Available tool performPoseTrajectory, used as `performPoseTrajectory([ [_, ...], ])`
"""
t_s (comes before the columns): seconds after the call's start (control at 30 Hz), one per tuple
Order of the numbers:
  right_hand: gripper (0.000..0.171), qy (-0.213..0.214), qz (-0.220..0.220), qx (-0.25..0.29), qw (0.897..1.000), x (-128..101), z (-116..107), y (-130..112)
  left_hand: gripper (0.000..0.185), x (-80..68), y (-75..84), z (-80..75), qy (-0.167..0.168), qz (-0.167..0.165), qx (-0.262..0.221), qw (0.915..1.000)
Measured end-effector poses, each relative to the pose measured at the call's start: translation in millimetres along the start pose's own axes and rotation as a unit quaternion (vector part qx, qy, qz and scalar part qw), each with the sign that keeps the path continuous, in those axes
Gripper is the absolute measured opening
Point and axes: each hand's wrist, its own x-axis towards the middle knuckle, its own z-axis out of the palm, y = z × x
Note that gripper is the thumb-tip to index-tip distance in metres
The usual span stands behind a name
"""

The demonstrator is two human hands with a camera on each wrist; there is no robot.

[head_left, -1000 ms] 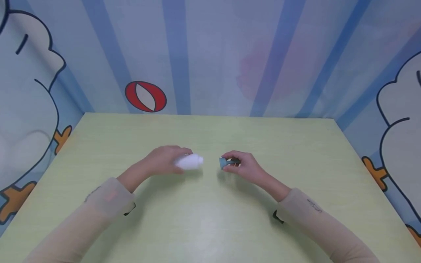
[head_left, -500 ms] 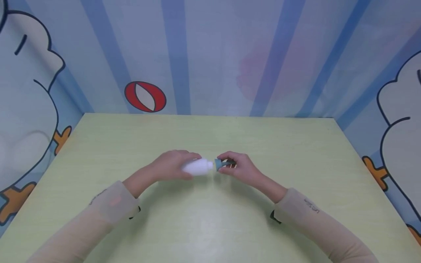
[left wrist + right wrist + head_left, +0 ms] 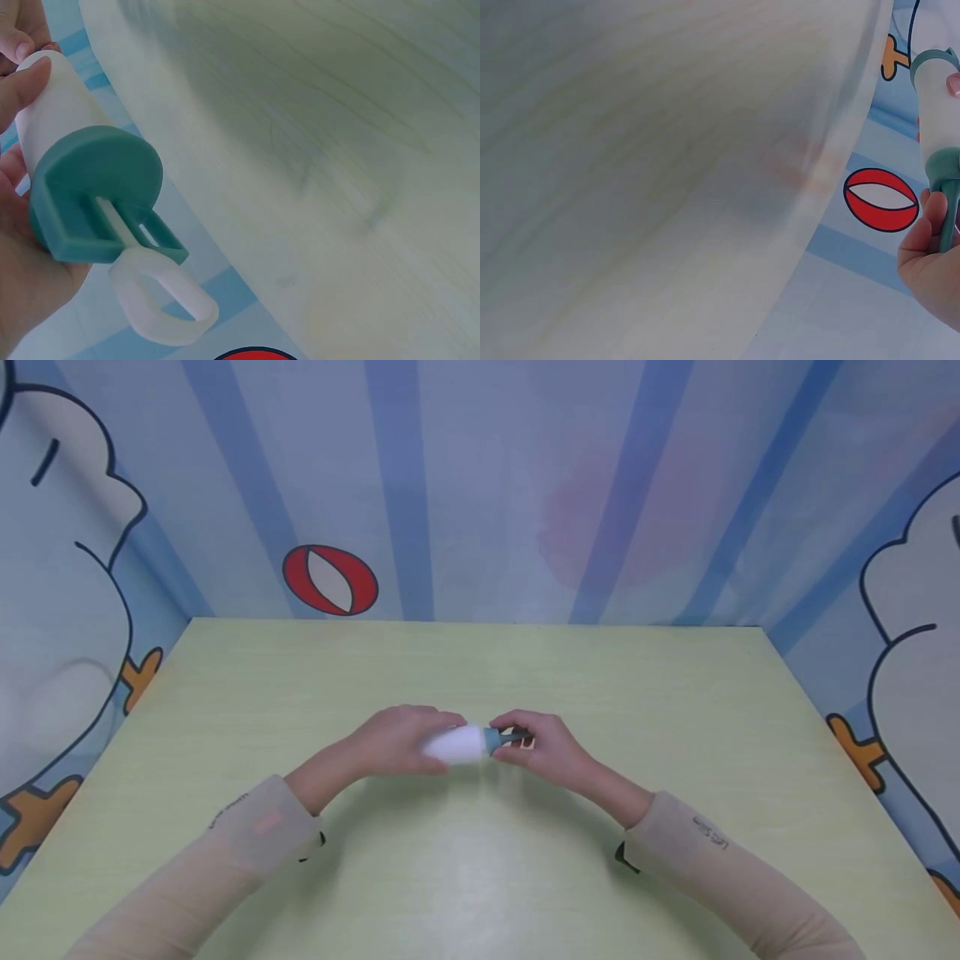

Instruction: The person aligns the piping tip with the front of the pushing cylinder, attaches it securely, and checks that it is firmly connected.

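Note:
My left hand (image 3: pixel 397 742) grips a white bottle-shaped cylinder (image 3: pixel 453 745) lying on its side above the table. In the left wrist view, its near end carries a slotted teal base (image 3: pixel 97 195) with a white loop (image 3: pixel 163 300) sticking out. My right hand (image 3: pixel 551 747) pinches a teal cap (image 3: pixel 491 741) by its thin stem (image 3: pixel 949 217). The wide end of the cap is right at the cylinder's narrow end, covering the neck. In the right wrist view, cap and cylinder line up end to end, partly cut off by the frame.
A pale yellow-green table (image 3: pixel 480 877) lies beneath both hands. Behind it rises a blue striped backdrop (image 3: pixel 495 493) printed with a red and white ball (image 3: pixel 330 580). Printed white cartoon figures flank both sides.
My left hand has moved right with the cylinder, while the right hand has shifted slightly left. The gap between cylinder and cap has closed, and the cap now covers the neck.

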Motion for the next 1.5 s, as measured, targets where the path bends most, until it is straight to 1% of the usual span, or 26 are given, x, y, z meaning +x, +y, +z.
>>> performPoseTrajectory([
  [0.13, 0.031, 0.001, -0.001, 0.002, 1.0, -1, -1, -1, 0.051, 0.5, 0.6, 0.4, 0.001, 0.005, 0.003, 1.0],
  [0.3, 0.031, 0.002, -0.001, 0.0, 1.0, -2, -2, 0, 0.053, 1.9, 2.6, 2.8, 0.008, 0.0, 0.018, 0.9998],
  [0.43, 0.031, -0.001, 0.004, 0.005, 1.0, -2, -4, 2, 0.053, 2.0, 6.0, 4.5, 0.02, -0.002, 0.05, 0.9985],
  [0.67, 0.029, -0.022, 0.006, 0.028, 0.999, -1, -7, 4, 0.054, 0.0, 10.0, 5.6, 0.047, 0.017, 0.113, 0.9924],
  [0.77, 0.029, -0.035, 0.007, 0.023, 0.999, 0, -8, 6, 0.055, -0.7, 11.4, 5.7, 0.053, 0.021, 0.13, 0.9899],
  [0.87, 0.03, -0.049, 0.015, 0.03, 0.998, 0, -8, 8, 0.055, -1.7, 13.6, 5.0, 0.059, 0.027, 0.143, 0.9876],
  [0.97, 0.031, -0.059, 0.021, 0.039, 0.997, 0, -8, 9, 0.055, -3.1, 16.1, 3.3, 0.061, 0.029, 0.148, 0.9866],
  [1.03, 0.033, -0.063, 0.018, 0.035, 0.997, 0, -9, 8, 0.056, -3.3, 16.7, 2.4, 0.061, 0.029, 0.152, 0.9862],
  [1.2, 0.036, -0.055, 0.005, 0.024, 0.998, 1, -9, 5, 0.058, -3.6, 16.2, 0.2, 0.061, 0.026, 0.153, 0.9861],
  [1.37, 0.028, -0.054, 0.01, 0.023, 0.998, 1, -10, 3, 0.057, -4.5, 15.2, 0.0, 0.065, 0.034, 0.156, 0.985],
  [1.5, 0.027, -0.063, 0.027, 0.045, 0.997, 0, -13, 2, 0.056, -5.2, 15.5, 0.4, 0.077, 0.044, 0.166, 0.9822],
])
